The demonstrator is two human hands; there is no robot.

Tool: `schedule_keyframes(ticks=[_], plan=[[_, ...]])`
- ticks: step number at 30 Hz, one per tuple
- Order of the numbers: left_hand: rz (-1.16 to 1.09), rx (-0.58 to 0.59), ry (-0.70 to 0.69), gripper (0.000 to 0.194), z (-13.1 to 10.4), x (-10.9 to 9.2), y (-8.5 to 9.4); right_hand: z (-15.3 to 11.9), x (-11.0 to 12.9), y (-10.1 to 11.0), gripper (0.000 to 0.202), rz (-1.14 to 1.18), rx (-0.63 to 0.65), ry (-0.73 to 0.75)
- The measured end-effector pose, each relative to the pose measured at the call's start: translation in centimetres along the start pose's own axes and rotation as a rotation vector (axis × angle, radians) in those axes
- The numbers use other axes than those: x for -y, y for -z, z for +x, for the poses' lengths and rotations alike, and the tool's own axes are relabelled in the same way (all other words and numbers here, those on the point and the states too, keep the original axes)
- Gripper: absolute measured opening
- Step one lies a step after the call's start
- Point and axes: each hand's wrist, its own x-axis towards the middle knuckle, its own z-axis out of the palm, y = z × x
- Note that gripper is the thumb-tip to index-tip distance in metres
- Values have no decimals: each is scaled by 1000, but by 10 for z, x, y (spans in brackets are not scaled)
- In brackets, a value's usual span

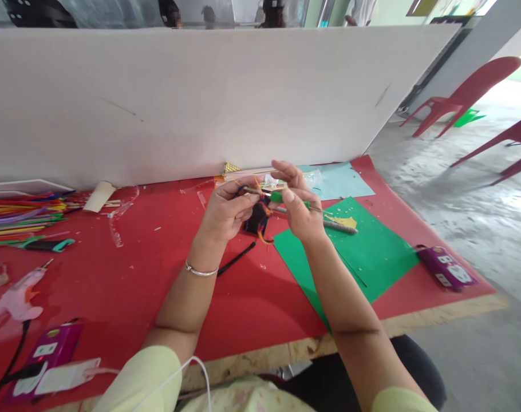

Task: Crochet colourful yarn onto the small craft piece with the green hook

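Observation:
My left hand (228, 212) is closed in a pinch on a small piece with orange and dark strands (260, 186) that look like pipe cleaners. My right hand (301, 209) is closed around a slim tool with a green handle (276, 197); its thin metal end points toward the left fingertips. What kind of tool it is, I cannot make out. Just below the hands is a small black object (256, 220), partly hidden, with curved orange strands (265, 237) beside it. A black strip (237, 258) lies near my left wrist.
Under the hands spreads a red-covered table (157, 297) with a green sheet (372, 257). Bundled pipe cleaners (24, 217), black-and-teal scissors (50, 245), a pink glue gun (22, 294) and a purple power strip (50, 349) lie left. Another purple box (447, 268) sits right. A white partition (200, 97) stands behind.

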Motion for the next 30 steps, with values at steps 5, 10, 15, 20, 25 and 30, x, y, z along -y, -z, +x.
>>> schedule_keyframes(ticks=[5,10,15,20,25,30], plan=[[70,-205,-234,31,4,11,-1,-1,14,-10,41,150,-87,-329],[64,-219,-221,30,2,11,-5,-3,15,-17,56,285,-17,-427],[12,-175,-158,24,1,4,-7,-3,11,-17,51,288,-60,-382],[51,-256,-212,26,4,11,-6,-3,12,-15,47,234,-66,-377],[232,-309,-299,22,4,22,-4,-1,19,-16,57,338,-64,-525],[313,-233,-305,19,-1,25,-3,4,19,-16,70,433,14,-700]])
